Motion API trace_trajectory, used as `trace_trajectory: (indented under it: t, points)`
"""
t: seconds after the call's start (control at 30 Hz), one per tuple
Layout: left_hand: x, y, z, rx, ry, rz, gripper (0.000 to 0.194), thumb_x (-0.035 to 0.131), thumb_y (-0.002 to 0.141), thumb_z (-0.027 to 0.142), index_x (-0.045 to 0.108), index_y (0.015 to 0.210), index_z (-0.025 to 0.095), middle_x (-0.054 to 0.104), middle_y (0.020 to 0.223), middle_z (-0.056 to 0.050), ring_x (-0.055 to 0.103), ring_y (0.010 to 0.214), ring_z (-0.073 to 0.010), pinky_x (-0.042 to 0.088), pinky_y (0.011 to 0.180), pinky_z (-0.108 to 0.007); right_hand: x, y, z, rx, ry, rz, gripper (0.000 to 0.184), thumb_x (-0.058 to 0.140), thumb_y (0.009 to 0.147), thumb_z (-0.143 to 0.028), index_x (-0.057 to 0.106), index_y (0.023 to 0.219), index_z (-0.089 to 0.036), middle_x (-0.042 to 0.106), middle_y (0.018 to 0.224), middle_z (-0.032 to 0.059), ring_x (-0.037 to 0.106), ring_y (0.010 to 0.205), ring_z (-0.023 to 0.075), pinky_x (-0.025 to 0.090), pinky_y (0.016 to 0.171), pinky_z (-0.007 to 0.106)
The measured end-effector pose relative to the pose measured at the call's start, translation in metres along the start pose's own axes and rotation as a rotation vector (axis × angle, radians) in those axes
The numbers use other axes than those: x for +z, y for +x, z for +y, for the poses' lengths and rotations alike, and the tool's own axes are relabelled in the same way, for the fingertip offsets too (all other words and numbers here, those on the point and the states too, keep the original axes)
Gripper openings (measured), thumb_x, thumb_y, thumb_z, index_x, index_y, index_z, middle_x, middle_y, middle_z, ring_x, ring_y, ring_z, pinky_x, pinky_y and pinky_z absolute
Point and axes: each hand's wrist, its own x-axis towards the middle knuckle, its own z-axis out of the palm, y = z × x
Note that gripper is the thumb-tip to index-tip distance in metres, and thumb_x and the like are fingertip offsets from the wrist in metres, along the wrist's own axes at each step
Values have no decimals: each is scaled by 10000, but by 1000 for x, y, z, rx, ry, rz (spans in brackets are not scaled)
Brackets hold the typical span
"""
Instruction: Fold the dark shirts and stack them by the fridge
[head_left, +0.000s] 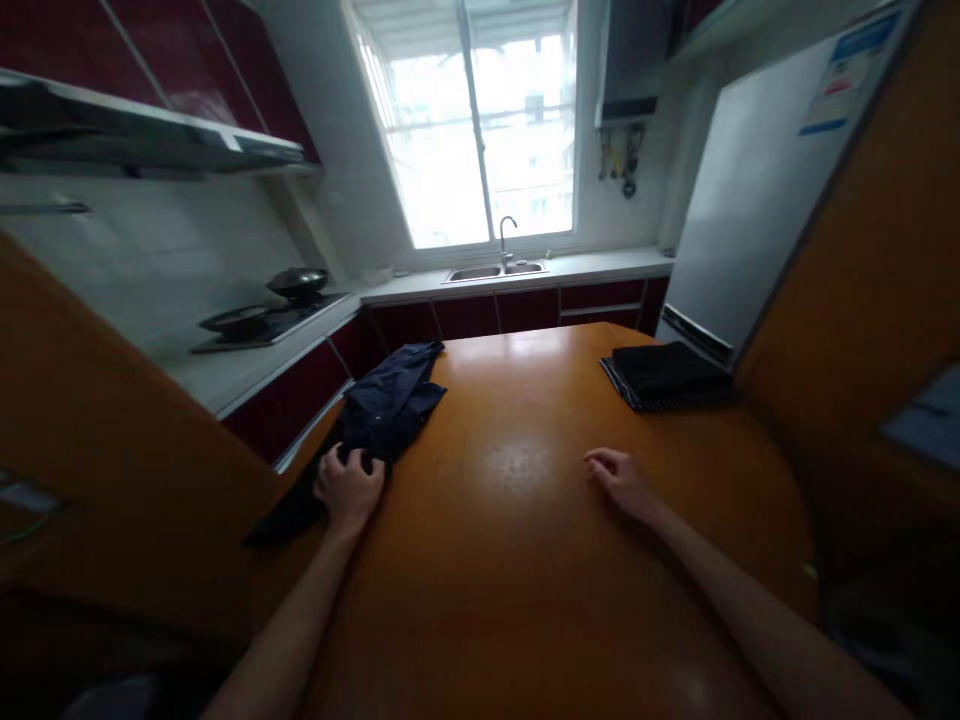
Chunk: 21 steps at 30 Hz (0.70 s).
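On the left side of the wooden table (517,560), a dark navy garment (386,400) with a collar-like part lies loosely bunched, partly over the table's edge. My left hand (351,487) is on its near part, with curled fingers gripping the cloth. Over the right half of the tabletop is my right hand (621,482), its fingers folded inward and nothing visible in them. Beyond it, towards the right edge, rests a flat stack of folded black clothes (671,375), with a striped layer showing underneath.
A counter (600,265) with a sink (499,271) and faucet (505,240) runs under the window. At left, a pan (234,320) and a lidded pot (298,282) stand on the stove. A white fridge (757,190) is at right, beside the table's far corner.
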Motion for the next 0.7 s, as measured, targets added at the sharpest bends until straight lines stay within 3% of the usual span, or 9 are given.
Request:
trace_trajectory:
  t: [0.1, 0.17, 0.23, 0.3, 0.4, 0.5, 0.7]
  points:
    - [-10, -20, 23, 160, -72, 180, 376, 503, 921, 319, 627, 1235, 154, 288, 1592, -187, 179, 1507, -392, 149, 1170, -655, -26, 32, 12, 66, -239, 371, 282, 497, 842, -258, 717, 999, -177, 716, 1004, 115, 659, 919, 237, 516, 857, 350]
    - [-13, -38, 44, 311, -159, 161, 368, 494, 924, 291, 612, 1255, 181, 279, 1606, -161, 199, 1511, -361, 129, 1189, -630, -51, 55, 21, 116, -324, 484, 326, 492, 834, -218, 709, 1067, -145, 677, 1134, 164, 597, 1100, 277, 449, 992, 396]
    - [-12, -57, 64, 481, -262, 58, 325, 500, 914, 272, 632, 1207, 224, 350, 1572, -135, 286, 1480, -338, 195, 1186, -599, -76, 74, 30, 170, -388, 561, 368, 499, 856, -225, 685, 1150, -104, 615, 1245, 211, 528, 1186, 318, 396, 1034, 445]
    - [-6, -71, 81, 635, -348, -59, 263, 514, 893, 257, 658, 1113, 258, 449, 1499, -118, 366, 1433, -331, 284, 1158, -574, -92, 88, 37, 224, -461, 602, 415, 549, 874, -278, 651, 1233, -97, 559, 1325, 234, 475, 1225, 353, 367, 1028, 490]
    - [2, -79, 92, 769, -410, -175, 191, 509, 883, 229, 675, 967, 269, 547, 1398, -107, 437, 1368, -339, 372, 1101, -565, -98, 97, 46, 300, -611, 572, 377, 611, 882, -318, 669, 1218, -160, 561, 1342, 195, 430, 1253, 352, 319, 1029, 501]
    - [6, -75, 90, 781, -445, -208, 168, 512, 891, 238, 676, 916, 260, 567, 1362, -103, 485, 1304, -341, 421, 1062, -551, -93, 98, 51, 355, -654, 579, 269, 530, 931, -254, 712, 1110, -168, 611, 1265, 184, 440, 1225, 328, 291, 1024, 493]
    - [12, -68, 91, 720, -489, -214, 166, 515, 907, 270, 678, 896, 238, 594, 1294, -108, 521, 1229, -321, 437, 1059, -525, -83, 87, 44, 298, -577, 611, 354, 409, 945, -185, 677, 1169, -126, 636, 1237, 185, 482, 1183, 303, 315, 1014, 448]
